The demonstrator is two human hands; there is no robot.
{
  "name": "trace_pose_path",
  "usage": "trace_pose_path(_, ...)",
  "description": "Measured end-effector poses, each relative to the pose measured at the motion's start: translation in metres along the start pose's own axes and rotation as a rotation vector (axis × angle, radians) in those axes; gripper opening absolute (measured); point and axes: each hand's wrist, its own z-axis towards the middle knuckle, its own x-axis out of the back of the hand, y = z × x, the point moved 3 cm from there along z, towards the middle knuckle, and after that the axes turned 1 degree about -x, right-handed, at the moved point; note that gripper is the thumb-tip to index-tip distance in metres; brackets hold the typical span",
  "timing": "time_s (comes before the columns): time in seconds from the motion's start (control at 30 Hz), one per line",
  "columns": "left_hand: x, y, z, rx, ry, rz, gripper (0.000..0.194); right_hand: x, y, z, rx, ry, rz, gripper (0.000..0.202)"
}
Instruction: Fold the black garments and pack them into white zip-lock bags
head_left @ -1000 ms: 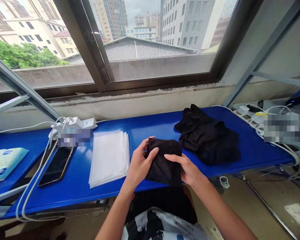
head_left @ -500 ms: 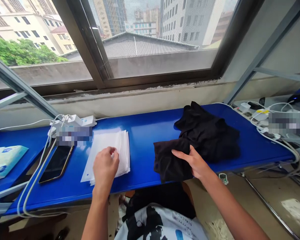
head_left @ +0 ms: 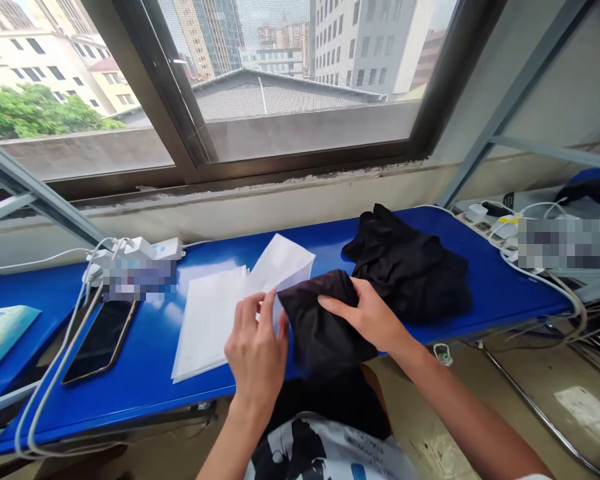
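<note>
A folded black cloth (head_left: 315, 320) is in my right hand (head_left: 373, 317), with the thumb on top and the fingers underneath. My left hand (head_left: 260, 340) is at the cloth's left corner, its curled fingers at the lower edge of a thin white plastic bag (head_left: 283, 260). That bag slants away behind the cloth and looks partly see-through. To the left of it lies a stack of similar white bags (head_left: 210, 320), partly covered by my left hand. A loose heap of black cloth (head_left: 410, 273) rests just beyond my right hand.
The blue table (head_left: 170, 387) runs below a window. At its left are a phone (head_left: 100, 340), white power plugs (head_left: 140, 250) with cables, and a tissue pack (head_left: 5, 333). More cables (head_left: 510, 257) cross the right end, beside a grey metal frame (head_left: 490, 140).
My left hand has moved right from the stack to the folded cloth, bringing one white bag off the pile. My right hand has shifted slightly left with the cloth.
</note>
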Motion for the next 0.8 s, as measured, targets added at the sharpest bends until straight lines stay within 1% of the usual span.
trace_pose_path(0.03, -0.003, 0.006, -0.002, -0.017, -0.012, 0.000, 0.031, 0.003, -0.001, 0.002, 0.040, 0.079, -0.143, 0.019)
trace_pose_path(0.1, -0.007, 0.016, -0.007, -0.059, -0.044, 0.000, 0.038, 0.007, -0.002, 0.003, 0.100, 0.189, -0.404, 0.021)
trace_pose_path(0.17, -0.011, 0.025, -0.013, -0.111, -0.094, 0.000, 0.052, 0.009, 0.000, 0.004, 0.095, 0.219, -0.537, 0.028)
trace_pose_path(0.2, -0.012, 0.030, -0.015, -0.139, -0.119, 0.000, 0.058, 0.009, 0.003, 0.005, 0.075, 0.206, -0.538, 0.030)
trace_pose_path(0.27, -0.014, 0.037, -0.020, -0.184, -0.166, -0.001, 0.072, 0.010, 0.011, 0.009, 0.027, 0.173, -0.401, 0.027)
trace_pose_path(0.33, -0.016, 0.041, -0.023, -0.209, -0.203, -0.003, 0.087, 0.010, 0.020, 0.012, -0.016, 0.181, -0.109, 0.025)
trace_pose_path(0.4, -0.016, 0.042, -0.025, -0.226, -0.218, -0.008, 0.099, 0.010, 0.030, 0.014, -0.070, 0.192, 0.213, 0.032)
trace_pose_path(0.47, -0.016, 0.042, -0.023, -0.240, -0.208, -0.010, 0.104, 0.008, 0.037, 0.013, -0.150, 0.126, 0.435, 0.037)
trace_pose_path(0.53, -0.015, 0.039, -0.021, -0.256, -0.197, -0.017, 0.107, 0.005, 0.042, 0.011, -0.245, 0.010, 0.542, 0.039)
trace_pose_path(0.57, -0.014, 0.038, -0.019, -0.267, -0.195, -0.027, 0.108, 0.004, 0.043, 0.009, -0.286, -0.018, 0.578, 0.040)
trace_pose_path(0.6, -0.014, 0.037, -0.018, -0.279, -0.193, -0.043, 0.109, 0.004, 0.043, 0.008, -0.318, -0.016, 0.614, 0.040)
trace_pose_path(0.63, -0.014, 0.036, -0.017, -0.291, -0.192, -0.064, 0.109, 0.004, 0.044, 0.007, -0.337, 0.013, 0.655, 0.040)
trace_pose_path(0.7, -0.014, 0.035, -0.016, -0.314, -0.194, -0.115, 0.108, 0.003, 0.044, 0.006, -0.339, 0.087, 0.734, 0.038)
trace_pose_path(0.73, -0.015, 0.036, -0.016, -0.321, -0.195, -0.137, 0.107, 0.001, 0.044, 0.007, -0.326, 0.104, 0.759, 0.038)
trace_pose_path(0.8, -0.016, 0.039, -0.018, -0.329, -0.205, -0.168, 0.102, -0.004, 0.044, 0.009, -0.304, 0.085, 0.770, 0.039)
